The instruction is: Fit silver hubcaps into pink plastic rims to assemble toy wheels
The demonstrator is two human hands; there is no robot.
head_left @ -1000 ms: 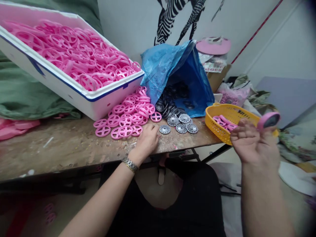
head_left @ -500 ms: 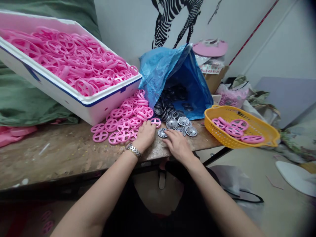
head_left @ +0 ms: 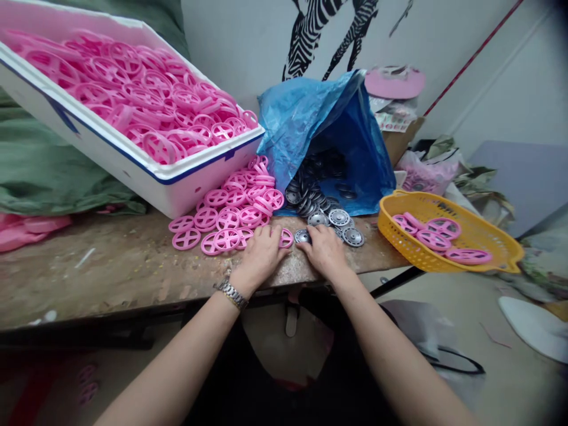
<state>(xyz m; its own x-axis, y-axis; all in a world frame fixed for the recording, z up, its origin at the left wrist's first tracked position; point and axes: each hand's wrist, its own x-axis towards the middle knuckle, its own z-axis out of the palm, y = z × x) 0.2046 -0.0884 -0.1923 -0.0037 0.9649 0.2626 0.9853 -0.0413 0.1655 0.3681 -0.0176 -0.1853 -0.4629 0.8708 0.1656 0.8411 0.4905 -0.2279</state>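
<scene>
My left hand [head_left: 265, 253], with a metal watch at its wrist, is low over the wooden table. Its thumb and fingers are round the near side of a pink spoked wheel [head_left: 286, 238], partly hidden by the hand. Close by on the right, my right hand [head_left: 327, 250] has its thumb and fingers at the edge of a grey slotted disc [head_left: 302, 236], which looks flat on the table. A pile of pink wheels [head_left: 228, 220] lies beyond my left hand. More grey discs [head_left: 339, 217] spill towards my right hand from a blue plastic bag [head_left: 288, 115].
At the left, a white foam box [head_left: 213, 168] full of pink wheels tilts towards the table [head_left: 133, 266]. A yellow basket [head_left: 394, 207] with several pink wheels overhangs the table's right end. Behind the bag, a pink visor [head_left: 394, 84] tops a stack by the wall.
My left hand has drawn the pink wheel nearer to me, beside the grey disc. My right hand stays at the disc. The whole view has shifted slightly.
</scene>
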